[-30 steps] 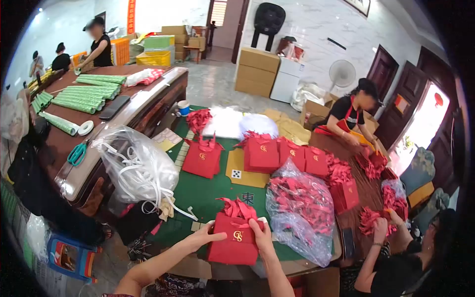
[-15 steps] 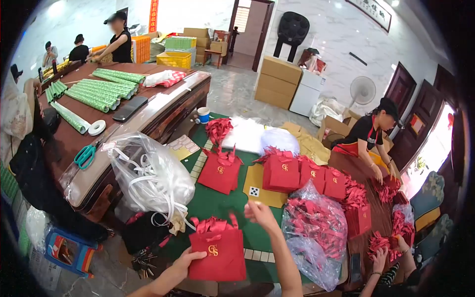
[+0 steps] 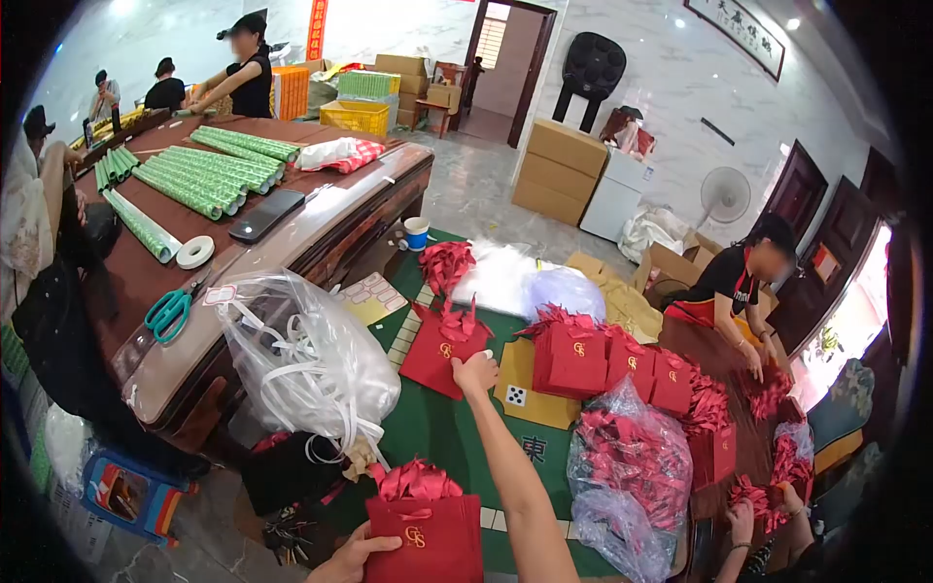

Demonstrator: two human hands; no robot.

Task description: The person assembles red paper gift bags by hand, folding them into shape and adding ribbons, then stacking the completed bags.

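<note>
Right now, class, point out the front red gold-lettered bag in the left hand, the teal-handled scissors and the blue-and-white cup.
Front red bag (image 3: 440, 544): head view, front panel.
Teal-handled scissors (image 3: 172, 310): head view, handles.
Blue-and-white cup (image 3: 416, 234): head view, side wall.

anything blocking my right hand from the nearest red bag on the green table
Nothing visible stands between them: the right hand is at the lower right edge of the red bag, overlapping it in view.
</note>
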